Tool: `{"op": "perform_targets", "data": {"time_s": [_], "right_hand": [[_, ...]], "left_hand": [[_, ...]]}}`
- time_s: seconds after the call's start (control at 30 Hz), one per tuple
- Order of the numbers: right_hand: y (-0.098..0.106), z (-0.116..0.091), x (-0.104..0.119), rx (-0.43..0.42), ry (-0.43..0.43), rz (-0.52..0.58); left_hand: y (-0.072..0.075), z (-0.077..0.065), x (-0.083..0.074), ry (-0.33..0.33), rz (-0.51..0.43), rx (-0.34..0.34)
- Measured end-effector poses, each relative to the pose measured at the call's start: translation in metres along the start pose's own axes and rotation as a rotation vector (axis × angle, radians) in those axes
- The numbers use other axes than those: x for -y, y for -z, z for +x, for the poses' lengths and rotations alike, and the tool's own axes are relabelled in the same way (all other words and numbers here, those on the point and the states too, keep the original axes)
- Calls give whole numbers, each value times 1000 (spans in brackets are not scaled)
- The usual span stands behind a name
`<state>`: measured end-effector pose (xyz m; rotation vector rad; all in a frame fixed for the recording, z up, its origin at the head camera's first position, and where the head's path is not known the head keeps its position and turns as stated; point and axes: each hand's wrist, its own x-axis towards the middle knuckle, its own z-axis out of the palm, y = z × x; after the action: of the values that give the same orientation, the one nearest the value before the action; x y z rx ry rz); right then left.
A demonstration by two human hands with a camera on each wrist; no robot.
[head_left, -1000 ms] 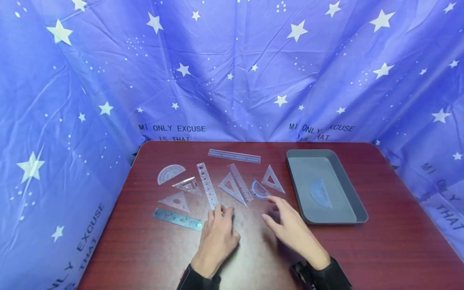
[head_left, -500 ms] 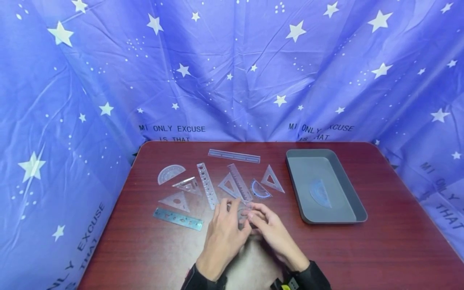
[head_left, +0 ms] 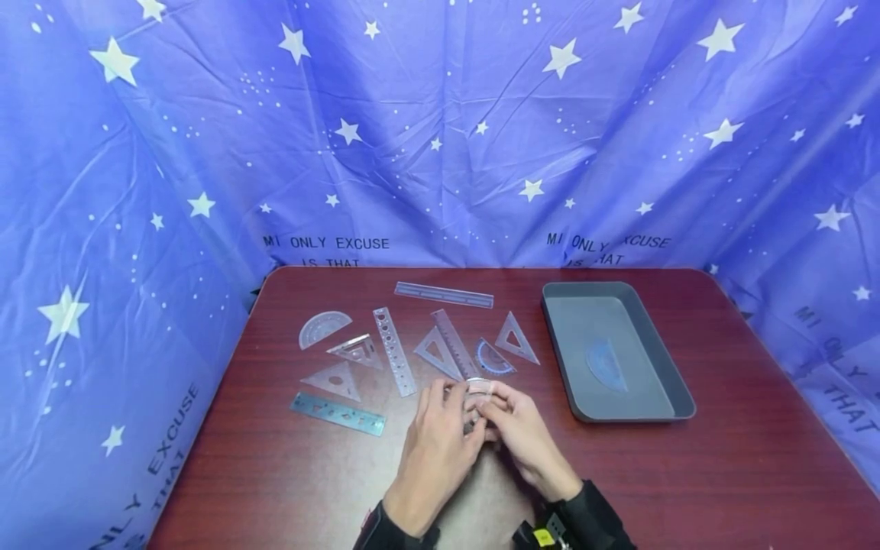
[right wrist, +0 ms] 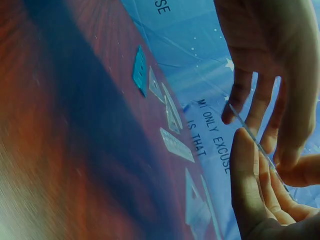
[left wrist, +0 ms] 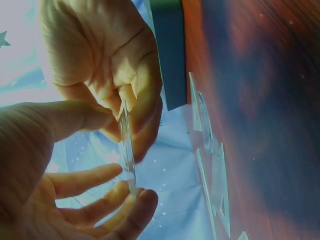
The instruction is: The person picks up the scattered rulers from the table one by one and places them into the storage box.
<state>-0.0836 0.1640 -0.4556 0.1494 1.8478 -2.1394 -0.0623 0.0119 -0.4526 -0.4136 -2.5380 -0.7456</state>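
Both hands hold a clear plastic protractor (head_left: 480, 387) between them, its curved edge upward in the head view. My left hand (head_left: 436, 443) pinches it on one side, thumb against one face and fingers on the other. On the opposite side my right hand (head_left: 528, 439) grips it between thumb and curled fingers. In the left wrist view the protractor (left wrist: 126, 145) shows almost edge-on, raised off the table. Just beyond the hands lie a clear ruler (head_left: 454, 344), a set square (head_left: 435, 351) partly under it and a small blue-marked protractor (head_left: 493, 357).
A grey tray (head_left: 569, 382) at the right holds a bluish protractor (head_left: 605, 365). Leftward lie a holed ruler (head_left: 394, 351), a teal ruler (head_left: 337, 414), set squares (head_left: 333, 380) and another protractor (head_left: 325, 329). Another ruler (head_left: 444, 295) lies at the back, one more set square (head_left: 517, 338) near the tray.
My left hand has lifted the clear protractor and shifted right. My right hand has come leftward from beside the tray and taken hold of it too. The protractor has tilted up.
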Motion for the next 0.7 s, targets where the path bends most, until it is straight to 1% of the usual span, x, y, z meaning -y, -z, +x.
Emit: {"op": "perform_targets", "data": {"time_s": [0.1,0.2,0.3,0.43,0.5,0.6,0.7], "right_hand": [[10,3,11,0,38,-34],[24,7,28,-16,98,-58],[44,13,49,-21,170,-65],[74,21,77,-23,240,-74],[91,26,90,-22,251,-79],[118,36,109,-43,232,-105],[146,51,122,-99,181,-194]], "left_hand": [[3,1,-1,7,-32,11],[6,2,-1,35,-61,24],[7,1,-1,55,-77,25],[8,0,3,58,-62,23],[8,-1,4,56,-52,26],[7,-1,5,57,-43,33],[7,-2,6,62,-36,45]]}}
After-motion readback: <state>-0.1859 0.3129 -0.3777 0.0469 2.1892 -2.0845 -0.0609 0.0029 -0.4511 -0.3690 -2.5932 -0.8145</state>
